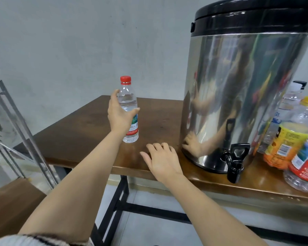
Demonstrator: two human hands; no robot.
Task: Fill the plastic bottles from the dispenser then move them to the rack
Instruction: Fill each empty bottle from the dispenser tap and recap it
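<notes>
**A:** We've got the left hand (119, 115) round the bottle (129, 102), fingers (115, 94) curled about its middle, above most of the label. It's upright at eleven o'clock from the right hand (163, 160), at or just off the table (78, 125); we can't tell which.

**B:** The right hand lies flat on the table, fingers loose, holding nothing. Dispenser (238, 86) at two o'clock, rack (16, 118) out at nine.

**A:** Red cap (125, 79) on, and it looks full, so we expect some heft. Thin, smooth walls that will give under a squeeze.

**B:** So we'd hold the waist firmly, never crushing.
</notes>
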